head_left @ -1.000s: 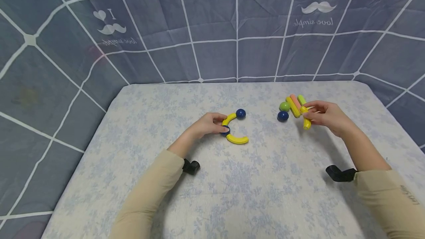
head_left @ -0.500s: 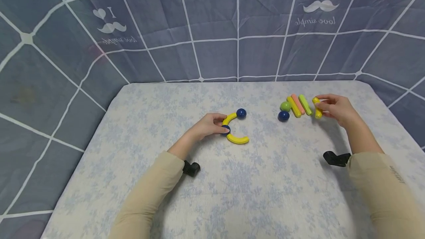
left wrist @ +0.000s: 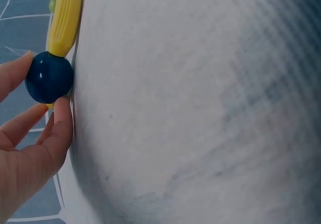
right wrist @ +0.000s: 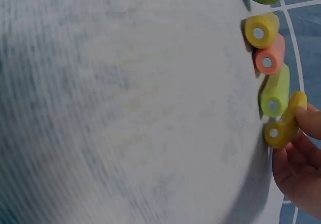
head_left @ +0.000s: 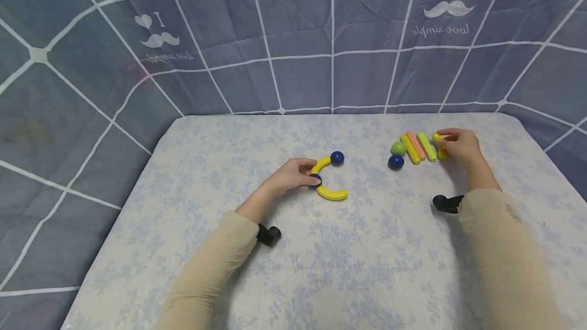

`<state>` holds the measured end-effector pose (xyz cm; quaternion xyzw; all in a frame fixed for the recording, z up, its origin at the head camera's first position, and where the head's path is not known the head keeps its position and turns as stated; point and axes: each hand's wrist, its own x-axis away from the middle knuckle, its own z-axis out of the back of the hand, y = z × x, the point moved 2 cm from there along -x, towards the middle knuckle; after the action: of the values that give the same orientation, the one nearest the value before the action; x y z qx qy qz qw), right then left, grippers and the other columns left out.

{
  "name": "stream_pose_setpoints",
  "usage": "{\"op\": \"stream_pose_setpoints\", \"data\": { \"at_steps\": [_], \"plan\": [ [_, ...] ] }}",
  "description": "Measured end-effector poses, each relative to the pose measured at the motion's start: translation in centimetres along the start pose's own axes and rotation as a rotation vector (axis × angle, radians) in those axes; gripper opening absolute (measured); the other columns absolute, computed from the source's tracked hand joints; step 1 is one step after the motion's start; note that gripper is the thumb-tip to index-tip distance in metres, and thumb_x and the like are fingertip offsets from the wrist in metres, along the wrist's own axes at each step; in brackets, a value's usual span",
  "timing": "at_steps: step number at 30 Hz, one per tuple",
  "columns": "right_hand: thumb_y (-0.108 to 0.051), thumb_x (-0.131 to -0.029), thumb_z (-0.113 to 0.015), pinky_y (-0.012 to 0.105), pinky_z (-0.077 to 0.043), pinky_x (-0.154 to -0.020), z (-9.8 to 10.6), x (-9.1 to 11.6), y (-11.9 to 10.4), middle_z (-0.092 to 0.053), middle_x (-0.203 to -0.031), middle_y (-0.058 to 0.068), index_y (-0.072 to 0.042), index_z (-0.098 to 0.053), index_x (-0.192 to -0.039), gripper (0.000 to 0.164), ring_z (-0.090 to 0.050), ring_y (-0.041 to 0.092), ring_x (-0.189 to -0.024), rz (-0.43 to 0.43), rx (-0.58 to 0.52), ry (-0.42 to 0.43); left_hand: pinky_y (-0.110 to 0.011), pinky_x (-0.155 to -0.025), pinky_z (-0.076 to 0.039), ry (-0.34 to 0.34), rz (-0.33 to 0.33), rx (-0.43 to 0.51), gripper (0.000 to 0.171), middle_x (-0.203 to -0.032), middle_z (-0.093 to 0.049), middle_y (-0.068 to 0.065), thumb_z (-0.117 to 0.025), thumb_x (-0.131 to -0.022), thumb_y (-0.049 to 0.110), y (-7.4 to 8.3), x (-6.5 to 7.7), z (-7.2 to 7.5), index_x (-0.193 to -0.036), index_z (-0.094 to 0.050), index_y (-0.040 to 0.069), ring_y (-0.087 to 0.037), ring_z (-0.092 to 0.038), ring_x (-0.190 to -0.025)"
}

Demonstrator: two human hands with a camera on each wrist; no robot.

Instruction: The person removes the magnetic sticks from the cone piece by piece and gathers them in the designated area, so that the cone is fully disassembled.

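My left hand (head_left: 290, 176) pinches a dark blue ball (left wrist: 49, 77) between thumb and fingers. Two curved yellow sticks join that ball, the far one (head_left: 321, 164) and the near one (head_left: 332, 194), making a C shape. Another dark blue ball (head_left: 337, 158) caps the far stick's end. Over at the right, my right hand (head_left: 463, 146) grips a short yellow stick (right wrist: 282, 128), which looks bent and has a pale disc in its end. It is beside a light green stick (head_left: 427, 146), the last in a row with a pink stick (head_left: 416, 145) and a straight yellow stick (head_left: 410, 149).
Left of the row lie a green ball (head_left: 398, 148) and a dark blue ball (head_left: 396, 162). A floral cloth covers the table (head_left: 348, 258). Behind it hangs a blue-grey checked curtain (head_left: 298, 83). Black mounts stick out at both wrists.
The right hand has carried the short yellow stick from over the row's near end to the right side of the light green stick. The left hand keeps its hold on the blue ball.
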<state>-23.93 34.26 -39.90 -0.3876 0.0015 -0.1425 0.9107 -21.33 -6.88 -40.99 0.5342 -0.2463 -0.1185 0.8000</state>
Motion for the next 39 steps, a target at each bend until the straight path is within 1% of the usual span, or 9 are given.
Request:
{"op": "stream_pose_setpoints", "data": {
  "at_steps": [2, 7, 15, 26, 29, 33, 35, 38, 39],
  "plan": [
    [-0.009, -0.093, -0.048, 0.017, -0.042, -0.054, -0.2, 0.0, 0.1, -0.046, -0.118, 0.032, 0.01, -0.047, -0.129, 0.04, -0.049, 0.022, -0.08, 0.001, 0.025, -0.008, -0.022, -0.075, -0.048, -0.003, -0.002, 0.007, 0.058, -0.127, -0.052, -0.012, -0.07, -0.083, 0.005, 0.0, 0.0, -0.1, -0.136, -0.047, 0.003, -0.021, -0.048, -0.106],
    [-0.01, -0.094, -0.047, 0.016, -0.041, -0.052, -0.5, 0.3, 0.1, -0.046, -0.122, 0.032, 0.01, -0.048, -0.128, 0.039, -0.048, 0.028, -0.089, -0.035, 0.042, 0.028, -0.022, -0.075, -0.048, -0.001, -0.012, 0.003, 0.058, -0.128, -0.052, -0.011, -0.069, -0.083, 0.005, 0.1, 0.0, -0.4, -0.136, -0.047, 0.003, -0.021, -0.049, -0.107],
    [-0.013, -0.095, -0.048, 0.015, -0.039, -0.054, -0.6, 0.6, 0.2, -0.047, -0.12, 0.031, 0.01, -0.05, -0.126, 0.039, -0.047, 0.032, -0.092, -0.043, 0.053, 0.056, -0.022, -0.076, -0.047, 0.007, -0.024, -0.005, 0.057, -0.126, -0.053, -0.012, -0.069, -0.083, 0.005, -0.1, 0.0, -0.4, -0.135, -0.048, 0.002, -0.021, -0.05, -0.105],
    [-0.016, -0.095, -0.049, 0.014, -0.039, -0.051, -0.6, 0.4, 0.9, -0.046, -0.122, 0.029, 0.008, -0.049, -0.129, 0.042, -0.047, 0.023, -0.086, -0.07, 0.0, 0.065, -0.022, -0.075, -0.047, 0.015, -0.025, -0.017, 0.055, -0.126, -0.053, -0.011, -0.068, -0.084, 0.005, -0.1, -0.1, -0.3, -0.135, -0.049, 0.003, -0.021, -0.05, -0.105],
    [-0.017, -0.095, -0.048, 0.016, -0.04, -0.052, -0.5, 0.6, 1.0, -0.045, -0.122, 0.028, 0.008, -0.048, -0.131, 0.043, -0.046, 0.022, -0.085, -0.084, -0.012, 0.063, -0.023, -0.077, -0.047, 0.008, -0.026, -0.016, 0.055, -0.129, -0.051, -0.013, -0.068, -0.084, 0.006, -0.2, 0.0, -0.2, -0.135, -0.048, 0.004, -0.023, -0.049, -0.108],
    [-0.017, -0.095, -0.048, 0.016, -0.042, -0.052, -0.3, 1.2, 0.7, -0.046, -0.12, 0.025, 0.006, -0.048, -0.132, 0.044, -0.046, 0.012, -0.076, -0.096, -0.046, 0.08, -0.022, -0.076, -0.047, 0.007, -0.031, -0.004, 0.054, -0.129, -0.051, -0.014, -0.068, -0.084, 0.006, -0.3, 0.0, -0.2, -0.134, -0.049, 0.004, -0.022, -0.049, -0.107],
    [-0.019, -0.094, -0.048, 0.016, -0.043, -0.054, -0.1, 1.4, 0.5, -0.048, -0.118, 0.022, 0.005, -0.048, -0.132, 0.045, -0.046, 0.007, -0.072, -0.09, -0.057, 0.101, -0.022, -0.073, -0.047, 0.015, -0.032, 0.001, 0.052, -0.124, -0.054, -0.013, -0.069, -0.083, 0.005, -0.3, 0.0, -0.2, -0.133, -0.051, 0.004, -0.02, -0.05, -0.101],
    [-0.023, -0.094, -0.05, 0.018, -0.043, -0.061, 0.3, 1.5, 0.3, -0.051, -0.118, 0.019, 0.001, -0.049, -0.133, 0.046, -0.047, 0.009, -0.078, -0.073, -0.081, 0.125, -0.022, -0.071, -0.047, 0.017, -0.03, 0.006, 0.051, -0.121, -0.054, -0.012, -0.068, -0.083, 0.005, -0.3, 0.1, -0.2, -0.132, -0.052, 0.004, -0.019, -0.05, -0.097],
    [-0.026, -0.094, -0.052, 0.02, -0.043, -0.06, 0.4, 1.3, 0.4, -0.053, -0.116, 0.015, -0.002, -0.051, -0.133, 0.046, -0.048, 0.009, -0.08, -0.074, -0.095, 0.136, -0.022, -0.071, -0.047, 0.02, -0.029, 0.005, 0.051, -0.121, -0.054, -0.012, -0.069, -0.083, 0.004, -0.2, 0.2, -0.2, -0.131, -0.052, 0.004, -0.018, -0.05, -0.097]
  ]
}}
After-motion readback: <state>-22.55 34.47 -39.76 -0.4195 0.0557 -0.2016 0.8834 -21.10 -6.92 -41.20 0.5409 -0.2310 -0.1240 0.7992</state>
